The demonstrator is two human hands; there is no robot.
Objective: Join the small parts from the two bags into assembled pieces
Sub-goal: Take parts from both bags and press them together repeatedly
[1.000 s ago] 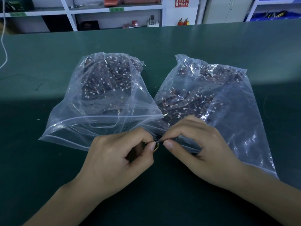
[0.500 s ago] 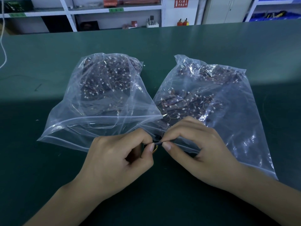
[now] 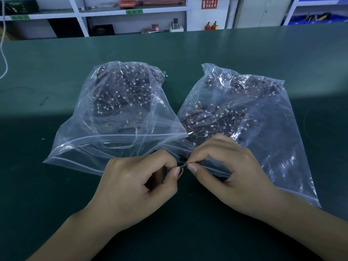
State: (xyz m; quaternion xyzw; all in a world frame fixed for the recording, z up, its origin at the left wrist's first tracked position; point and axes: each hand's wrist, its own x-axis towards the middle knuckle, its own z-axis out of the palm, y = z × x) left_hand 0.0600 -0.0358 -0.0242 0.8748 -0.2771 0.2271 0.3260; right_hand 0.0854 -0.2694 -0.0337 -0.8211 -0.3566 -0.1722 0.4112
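Two clear zip bags lie side by side on the green table (image 3: 188,48). The left bag (image 3: 116,132) and the right bag (image 3: 263,132) each hold several small dark parts with white connectors and thin wires. In front of the bag mouths, my left hand (image 3: 135,187) and my right hand (image 3: 231,174) meet fingertip to fingertip. Both pinch one small dark part with yellow and orange wires (image 3: 182,168) between thumb and forefinger. The wires hang below my left thumb. Most of the part is hidden by my fingers.
White shelving (image 3: 131,12) with boxes and tools stands beyond the table's far edge. A white cable (image 3: 3,59) hangs at the far left. A red sign (image 3: 209,3) is on the back wall.
Almost nothing differs. Both hands stay pinched together at the same spot in front of the bags, with only slight finger movement on the small part.
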